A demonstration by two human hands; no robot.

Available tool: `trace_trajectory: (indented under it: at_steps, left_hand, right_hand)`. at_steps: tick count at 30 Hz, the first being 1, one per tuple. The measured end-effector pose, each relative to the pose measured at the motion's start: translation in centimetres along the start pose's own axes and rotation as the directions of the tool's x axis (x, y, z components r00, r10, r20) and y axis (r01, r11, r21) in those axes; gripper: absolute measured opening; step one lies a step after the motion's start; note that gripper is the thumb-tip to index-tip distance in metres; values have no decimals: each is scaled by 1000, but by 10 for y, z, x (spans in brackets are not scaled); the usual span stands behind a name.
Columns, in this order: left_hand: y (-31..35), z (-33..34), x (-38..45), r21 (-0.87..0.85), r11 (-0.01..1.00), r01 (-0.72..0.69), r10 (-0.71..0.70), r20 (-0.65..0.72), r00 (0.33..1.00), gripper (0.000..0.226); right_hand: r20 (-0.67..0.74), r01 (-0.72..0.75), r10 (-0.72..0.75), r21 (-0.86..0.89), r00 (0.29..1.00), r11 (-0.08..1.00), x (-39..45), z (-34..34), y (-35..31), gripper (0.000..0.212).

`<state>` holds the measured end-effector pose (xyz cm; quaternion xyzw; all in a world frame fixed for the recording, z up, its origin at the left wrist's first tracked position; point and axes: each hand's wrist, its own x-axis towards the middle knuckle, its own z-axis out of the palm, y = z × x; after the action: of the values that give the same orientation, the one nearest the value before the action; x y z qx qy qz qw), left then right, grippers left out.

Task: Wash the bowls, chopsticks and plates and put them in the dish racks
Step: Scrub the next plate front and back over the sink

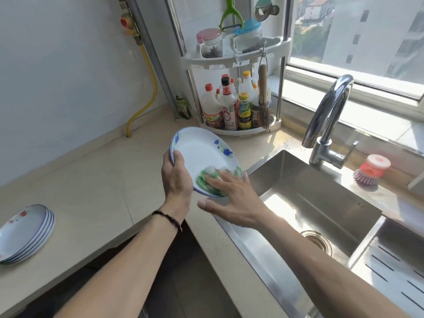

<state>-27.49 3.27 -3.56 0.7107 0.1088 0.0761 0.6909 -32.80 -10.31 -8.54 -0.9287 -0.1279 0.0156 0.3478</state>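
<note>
My left hand (pixel 176 177) grips a white plate (pixel 202 154) with blue flowers by its left rim, thumb on the face and the other fingers hidden behind, holding it tilted above the counter (pixel 96 180) just left of the sink (pixel 321 198). My right hand (pixel 231 193) lies flat and spread, fingers straight, pressing a green cloth (pixel 206 180) against the lower part of the plate's face; the thumb sticks out to the left, clear of the plate.

Well apart at the counter's left edge sits a stack of plates (pixel 25 232) with a red flower on the top one. The sink basin holds only its drain (pixel 317 242) and a patch of sun. To its right a second basin holds a slotted tray (pixel 394 269). The tap (pixel 328 115) arches over the sink, and a scrubbing brush (pixel 371 169) with a red top stands on the ledge beside it.

In the corner a two-level rack (pixel 234 58) holds sauce bottles (pixel 231 106) crowded on the bottom shelf and two lidded jars (pixel 211 43) on the top, both with something dark inside. A small whisk broom (pixel 263 99) hangs from the rack's front.
</note>
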Motion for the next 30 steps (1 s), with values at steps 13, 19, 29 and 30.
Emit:
trace_trajectory:
  at_steps: [13,19,29,30]
  left_hand:
    - [14,-17,12,-33,999,21,-17,107,994,25]
    - [17,-18,9,-26,1000,7,-5,104,995,25]
    - [19,-23,11,25,991,131,-133,118,984,27]
    - [19,-25,13,32,985,169,-172,129,977,28]
  right_hand:
    - [33,66,-61,-171,998,983,7,-15,4,87]
    - [95,163,-154,-88,983,983,-1,-2,-14,90]
    - [-20,143,-147,-144,989,979,0,0,10,77]
    - [-49,120,-133,-204,990,972,2,-6,19,72]
